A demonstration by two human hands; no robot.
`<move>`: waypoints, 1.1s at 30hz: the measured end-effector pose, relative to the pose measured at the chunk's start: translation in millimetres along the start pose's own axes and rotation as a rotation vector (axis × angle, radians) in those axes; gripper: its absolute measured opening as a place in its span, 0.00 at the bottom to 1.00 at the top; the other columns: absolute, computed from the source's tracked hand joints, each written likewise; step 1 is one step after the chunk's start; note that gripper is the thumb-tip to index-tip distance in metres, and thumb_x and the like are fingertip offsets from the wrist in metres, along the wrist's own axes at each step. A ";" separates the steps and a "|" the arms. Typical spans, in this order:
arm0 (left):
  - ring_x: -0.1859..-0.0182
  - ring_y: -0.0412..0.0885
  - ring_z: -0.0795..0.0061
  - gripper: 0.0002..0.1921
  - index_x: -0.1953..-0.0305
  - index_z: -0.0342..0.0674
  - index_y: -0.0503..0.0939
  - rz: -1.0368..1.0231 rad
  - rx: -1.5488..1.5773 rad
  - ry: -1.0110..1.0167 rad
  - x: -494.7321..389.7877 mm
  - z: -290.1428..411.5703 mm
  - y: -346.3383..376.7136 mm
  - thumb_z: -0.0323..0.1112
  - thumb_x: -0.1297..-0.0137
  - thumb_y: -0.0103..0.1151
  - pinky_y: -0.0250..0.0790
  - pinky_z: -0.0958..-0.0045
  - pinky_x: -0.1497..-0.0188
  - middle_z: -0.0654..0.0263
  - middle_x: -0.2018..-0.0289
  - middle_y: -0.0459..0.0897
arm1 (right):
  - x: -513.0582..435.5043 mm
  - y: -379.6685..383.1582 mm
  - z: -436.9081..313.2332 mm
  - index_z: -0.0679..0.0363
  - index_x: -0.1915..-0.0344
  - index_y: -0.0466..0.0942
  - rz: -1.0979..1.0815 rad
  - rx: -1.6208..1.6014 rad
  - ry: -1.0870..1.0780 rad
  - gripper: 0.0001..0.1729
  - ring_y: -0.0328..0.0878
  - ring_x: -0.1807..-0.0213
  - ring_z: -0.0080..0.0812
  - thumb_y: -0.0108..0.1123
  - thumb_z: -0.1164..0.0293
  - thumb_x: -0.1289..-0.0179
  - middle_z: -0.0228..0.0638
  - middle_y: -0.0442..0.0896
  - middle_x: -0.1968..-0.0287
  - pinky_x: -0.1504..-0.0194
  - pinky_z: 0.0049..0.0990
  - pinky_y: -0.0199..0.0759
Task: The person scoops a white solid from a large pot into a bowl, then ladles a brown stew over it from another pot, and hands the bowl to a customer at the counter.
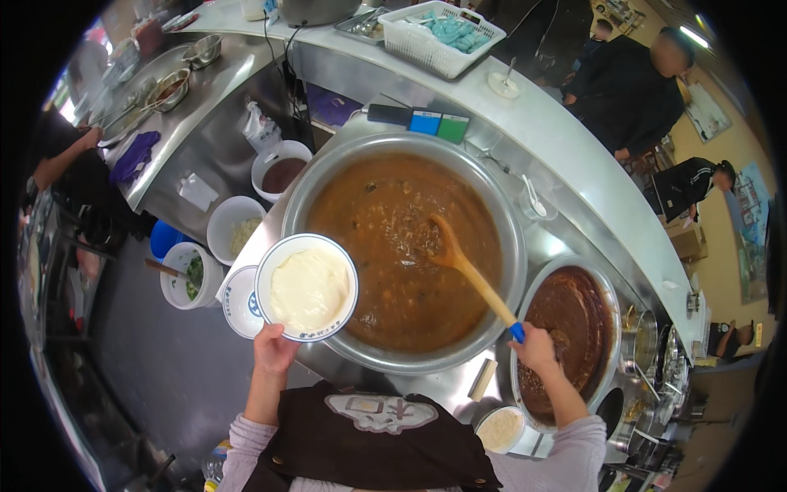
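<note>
My left hand grips the rim of a white bowl with a blue-lined edge, which holds a smooth, cream-coloured food. The bowl is over the left rim of a wide metal basin of thick brown stew or sauce. Partly hidden behind it, a second white bowl with blue markings is at the counter's left edge. In my right hand is the blue-ended handle of a wooden ladle or spoon, whose head rests in the brown stew.
On the right are a basin of dark brown sauce and a tub of pale food. White buckets stand at left. A white basket of turquoise spoons sits on the far counter. One person stands beyond it, another person's arm is at left.
</note>
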State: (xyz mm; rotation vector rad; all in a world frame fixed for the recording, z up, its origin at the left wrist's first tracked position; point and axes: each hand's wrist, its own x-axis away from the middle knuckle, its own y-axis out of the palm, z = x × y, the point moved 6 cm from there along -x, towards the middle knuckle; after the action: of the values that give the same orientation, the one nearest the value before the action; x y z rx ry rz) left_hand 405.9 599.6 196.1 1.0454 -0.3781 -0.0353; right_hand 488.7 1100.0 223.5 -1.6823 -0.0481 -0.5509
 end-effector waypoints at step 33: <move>0.38 0.66 0.55 0.36 0.37 0.30 0.59 0.041 0.070 0.145 55.3 18.0 -21.6 0.28 0.51 0.57 0.61 0.56 0.37 0.52 0.39 0.66 | -84.3 35.7 -142.6 0.58 0.39 0.62 0.178 0.380 -0.365 0.27 0.81 0.69 0.47 0.51 0.73 0.41 0.45 0.77 0.63 0.69 0.41 0.76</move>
State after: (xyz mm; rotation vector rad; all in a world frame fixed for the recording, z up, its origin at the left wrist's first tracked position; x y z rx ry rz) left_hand 455.1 562.1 201.7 1.1015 -0.2710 0.0904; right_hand 379.6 981.9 170.3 -1.3780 -0.2493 -0.0857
